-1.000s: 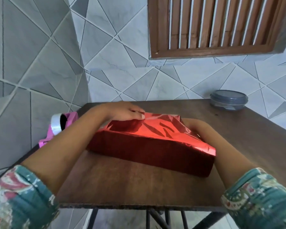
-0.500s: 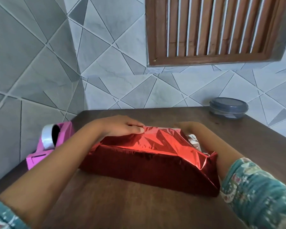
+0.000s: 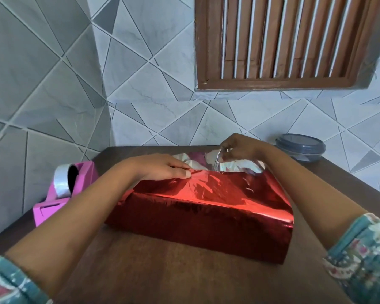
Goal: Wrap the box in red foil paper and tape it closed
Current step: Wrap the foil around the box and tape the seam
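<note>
On the worktop [image 3: 162,277], frame centre, lies the box [image 3: 202,229] in red foil paper [image 3: 219,189]. My left hand [image 3: 160,168] presses the near edge flat. My right hand [image 3: 241,148], before low at the side, now pinches up the far flap [image 3: 239,167], so I think the overlap comes next.

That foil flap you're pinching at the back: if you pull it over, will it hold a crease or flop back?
Probably floppy: the foil flap sags and crumples where the right hand pinches it. It likely keeps creases, as the wrinkles on the red top suggest. Its glossy face may slip under the left hand.
</note>
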`<state>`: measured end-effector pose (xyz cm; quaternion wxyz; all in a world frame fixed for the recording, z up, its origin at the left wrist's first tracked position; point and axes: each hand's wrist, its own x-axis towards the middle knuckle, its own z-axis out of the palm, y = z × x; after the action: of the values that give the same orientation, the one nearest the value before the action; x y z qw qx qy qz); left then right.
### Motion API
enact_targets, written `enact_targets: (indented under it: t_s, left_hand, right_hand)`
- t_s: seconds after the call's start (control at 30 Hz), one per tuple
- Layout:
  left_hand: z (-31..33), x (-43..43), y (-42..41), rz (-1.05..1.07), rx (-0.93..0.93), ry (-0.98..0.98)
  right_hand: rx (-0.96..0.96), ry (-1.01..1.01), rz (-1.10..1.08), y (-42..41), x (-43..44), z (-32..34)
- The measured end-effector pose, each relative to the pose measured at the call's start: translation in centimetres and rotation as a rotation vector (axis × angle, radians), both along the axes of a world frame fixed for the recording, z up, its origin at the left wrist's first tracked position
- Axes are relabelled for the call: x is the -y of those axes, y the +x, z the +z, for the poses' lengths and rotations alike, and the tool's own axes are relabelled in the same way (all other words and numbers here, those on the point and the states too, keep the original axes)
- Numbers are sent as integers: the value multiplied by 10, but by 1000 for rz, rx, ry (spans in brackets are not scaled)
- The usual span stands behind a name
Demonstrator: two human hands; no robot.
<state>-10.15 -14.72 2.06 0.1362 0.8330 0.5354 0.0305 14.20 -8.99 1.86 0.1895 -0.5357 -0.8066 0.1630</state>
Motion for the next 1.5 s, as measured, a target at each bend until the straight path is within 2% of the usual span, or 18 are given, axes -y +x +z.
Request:
enact_targets:
  t_s: [0.3, 0.5, 0.67, 0.83, 0.97, 1.1, 1.2, 1.33, 1.43, 1.5]
  left_hand:
    - [-2, 11, 0, -6, 135, -19]
    - [-11, 0, -6, 15, 198, 159]
    - [4, -7, 0, -41, 35, 271]
    - [24, -28, 15, -213, 24, 57]
    - [31, -48, 26, -195, -56, 20]
    - [24, -56, 37, -185, -379, 133]
    - [14, -61, 45, -180, -493, 264]
    - [9, -73, 42, -147, -618, 334]
    - [18, -76, 12, -89, -618, 408]
    - [23, -75, -17, -88, -492, 463]
  right_hand:
    - [29, -30, 50, -7, 55, 23]
    - [48, -16, -6, -22, 70, 14]
    - [137, -3, -57, -33, 75, 10]
    - [99, 53, -50, -35, 79, 4]
    - [103, 72, -54, -37, 83, 1]
    - [82, 92, -55, -37, 82, -2]
    - [68, 66, -35, -38, 82, -1]
    - [51, 54, -51, -39, 81, -4]
    - [21, 35, -75, -36, 75, -9]
    - [24, 33, -68, -36, 72, -10]
